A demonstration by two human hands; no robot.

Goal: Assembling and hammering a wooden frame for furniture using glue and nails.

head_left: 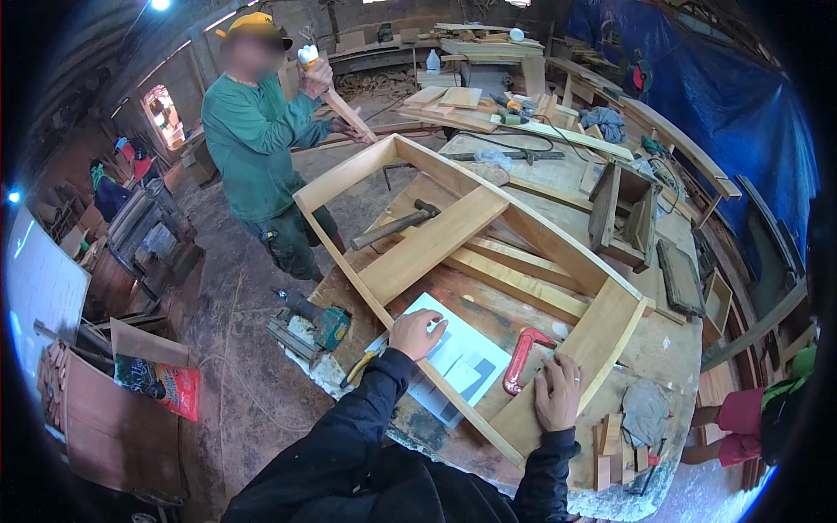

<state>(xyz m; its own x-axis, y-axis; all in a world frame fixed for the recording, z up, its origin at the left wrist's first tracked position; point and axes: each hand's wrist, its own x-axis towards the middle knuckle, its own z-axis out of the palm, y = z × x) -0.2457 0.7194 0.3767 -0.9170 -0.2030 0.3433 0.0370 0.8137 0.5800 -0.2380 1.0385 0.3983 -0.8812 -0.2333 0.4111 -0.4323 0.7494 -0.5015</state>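
A light wooden frame [433, 248] with wide cross boards lies across the workbench. My left hand [417, 334] curls over its near rail, above a printed sheet [459, 359] with drawings. Flat on the frame's right-hand cross board [610, 318] rests my right hand [558, 390], fingers stretched and holding nothing. Just left of it is a red C-clamp [526, 356]. A hammer [394, 225] lies inside the frame near its middle board. Beyond the far left corner, a person in a green shirt [253, 131] holds a white bottle [309, 55] and a wooden strip [347, 113].
A green power nailer [324, 329] and yellow-handled pliers [357, 368] sit at the bench's left edge. Small wood blocks [610, 449] and a grey cloth [645, 413] lie right of the frame. An open wooden box [622, 213], boards and cables occupy the far right.
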